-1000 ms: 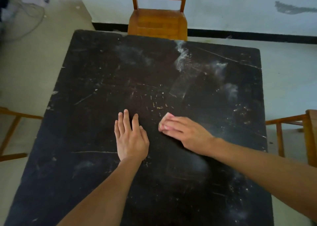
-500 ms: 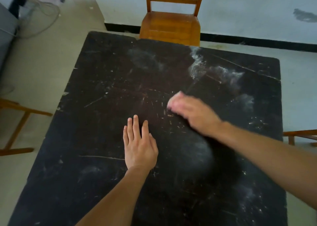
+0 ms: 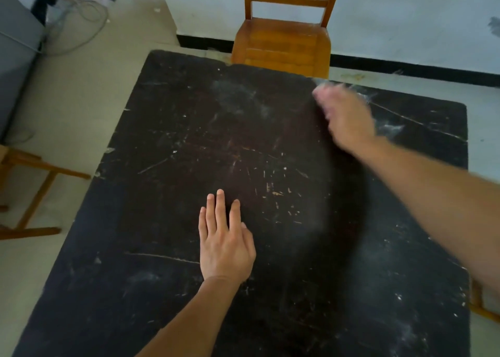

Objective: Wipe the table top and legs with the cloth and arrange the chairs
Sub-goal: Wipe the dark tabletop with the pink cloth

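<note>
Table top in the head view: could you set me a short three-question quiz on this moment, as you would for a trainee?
1. True or false: the left hand lies flat, fingers straight, on the table top.
2. Choose one. The right hand is nearest which part of the table top? A: the near edge. B: the far edge, by the wooden chair. C: the left edge.
3. Short answer: which hand is smeared by motion blur?
Key: 1 true; 2 B; 3 the right hand.
</note>
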Motion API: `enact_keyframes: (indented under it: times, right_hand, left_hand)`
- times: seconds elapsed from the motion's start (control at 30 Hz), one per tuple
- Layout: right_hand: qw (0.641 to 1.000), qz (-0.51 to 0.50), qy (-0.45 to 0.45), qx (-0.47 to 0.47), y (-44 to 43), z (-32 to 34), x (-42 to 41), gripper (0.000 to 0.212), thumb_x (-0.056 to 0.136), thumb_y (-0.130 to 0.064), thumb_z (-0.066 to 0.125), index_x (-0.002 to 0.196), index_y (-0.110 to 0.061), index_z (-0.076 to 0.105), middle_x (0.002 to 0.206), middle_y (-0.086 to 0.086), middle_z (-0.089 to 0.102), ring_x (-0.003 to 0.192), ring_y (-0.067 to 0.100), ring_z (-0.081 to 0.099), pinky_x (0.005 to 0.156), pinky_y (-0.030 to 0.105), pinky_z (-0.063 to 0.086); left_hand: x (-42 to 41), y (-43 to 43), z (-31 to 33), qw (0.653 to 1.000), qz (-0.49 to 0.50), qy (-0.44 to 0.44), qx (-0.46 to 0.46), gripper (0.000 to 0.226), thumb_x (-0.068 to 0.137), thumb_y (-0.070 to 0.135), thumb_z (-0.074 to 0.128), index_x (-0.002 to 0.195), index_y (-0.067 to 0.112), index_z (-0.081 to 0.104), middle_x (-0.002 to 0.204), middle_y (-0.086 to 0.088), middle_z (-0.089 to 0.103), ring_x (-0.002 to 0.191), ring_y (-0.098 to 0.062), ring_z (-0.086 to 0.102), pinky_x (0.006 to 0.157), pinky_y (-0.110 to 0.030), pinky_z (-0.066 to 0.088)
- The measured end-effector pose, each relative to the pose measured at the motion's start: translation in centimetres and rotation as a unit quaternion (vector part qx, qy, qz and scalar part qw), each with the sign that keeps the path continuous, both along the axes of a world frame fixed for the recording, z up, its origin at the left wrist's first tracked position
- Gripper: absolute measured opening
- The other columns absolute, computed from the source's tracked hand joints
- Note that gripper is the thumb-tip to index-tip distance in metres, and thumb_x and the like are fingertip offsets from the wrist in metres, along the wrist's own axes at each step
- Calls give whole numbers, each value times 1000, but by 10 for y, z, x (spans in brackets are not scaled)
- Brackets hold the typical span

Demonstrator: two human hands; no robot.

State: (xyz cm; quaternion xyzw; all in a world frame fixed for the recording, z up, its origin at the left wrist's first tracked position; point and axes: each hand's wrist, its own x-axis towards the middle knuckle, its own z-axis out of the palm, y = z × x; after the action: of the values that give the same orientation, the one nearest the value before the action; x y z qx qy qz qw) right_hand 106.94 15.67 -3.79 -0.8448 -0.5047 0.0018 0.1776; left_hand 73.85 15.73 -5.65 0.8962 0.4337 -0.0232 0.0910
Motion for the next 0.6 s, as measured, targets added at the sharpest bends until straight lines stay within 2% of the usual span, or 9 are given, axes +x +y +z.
enact_keyframes:
  times: [0.07, 0.13, 0.2, 0.27, 0.33, 0.43, 0.5, 0.53, 0.6]
  right_hand:
    - [990, -133, 7, -40, 14, 19, 38, 15, 95, -4, 52, 89, -17, 56, 90, 5, 60, 89, 22, 62, 81, 34, 53]
    - [990, -142, 1, -25, 25, 29, 30, 17, 94, -4, 46, 84, -16, 52, 91, 7, 60, 87, 20, 59, 82, 36, 53]
    - [999, -34, 16, 1, 32, 23, -5, 25, 96, -7, 34, 94, -12, 59, 104, 7, 62, 99, 21, 58, 93, 39, 51]
    - [994, 104, 38, -21, 32, 4, -39, 35, 100, -7, 39, 129, -11, 59, 135, 6, 57, 126, 23, 50, 110, 41, 40]
    - [988, 148, 29, -43, 33, -4, -35, 40, 98, -4, 45, 136, -13, 55, 140, 6, 53, 130, 23, 47, 111, 37, 37]
    - [996, -74, 8, -51, 46, 7, 32, 21, 91, 2, 52, 107, -9, 63, 110, 14, 63, 102, 28, 61, 87, 33, 49]
    - [973, -212, 17, -92, 47, 17, 68, 15, 92, 1, 55, 103, -3, 64, 105, 18, 65, 99, 33, 63, 84, 39, 52]
    - [970, -227, 30, -86, 49, 17, 68, 19, 93, 0, 54, 109, -2, 64, 111, 19, 64, 106, 33, 62, 91, 39, 50]
    - [990, -131, 37, -41, 59, 16, 38, 36, 94, 3, 50, 128, -5, 57, 134, 15, 56, 127, 29, 51, 109, 40, 40]
  left_hand:
    - [-1, 0, 0, 1000, -1, 4, -3, 50, 94, 32, 26, 134, 11, 47, 153, -17, 30, 144, -33, 22, 115, -47, 19]
    - [-1, 1, 0, 1000, -2, 6, -2, 50, 94, 32, 26, 134, 11, 47, 153, -17, 31, 144, -33, 22, 115, -48, 19]
    - [-1, 1, 1, 1000, 1, 10, -3, 50, 94, 32, 26, 133, 11, 48, 152, -17, 31, 144, -33, 23, 115, -48, 19]
    - [-1, 0, 2, 1000, 1, 14, -4, 50, 94, 33, 26, 133, 11, 48, 152, -17, 31, 143, -33, 23, 114, -48, 19]
    - [-1, 1, 2, 1000, -4, 13, -2, 49, 94, 33, 27, 133, 12, 48, 152, -17, 32, 143, -33, 25, 114, -48, 19]
    - [-2, 1, -1, 1000, -5, 12, 3, 47, 95, 34, 27, 134, 13, 44, 152, -16, 31, 143, -33, 24, 118, -45, 16]
    - [-3, 2, -1, 1000, -3, 12, -1, 46, 95, 34, 26, 134, 14, 42, 153, -15, 30, 144, -32, 22, 118, -43, 10]
    - [-3, 3, 0, 1000, -3, 14, -3, 47, 95, 34, 27, 134, 14, 43, 153, -15, 30, 144, -32, 22, 117, -42, 9]
    - [-2, 3, 1, 1000, -4, 14, -2, 47, 95, 33, 28, 133, 13, 45, 152, -16, 31, 143, -33, 24, 116, -42, 10]
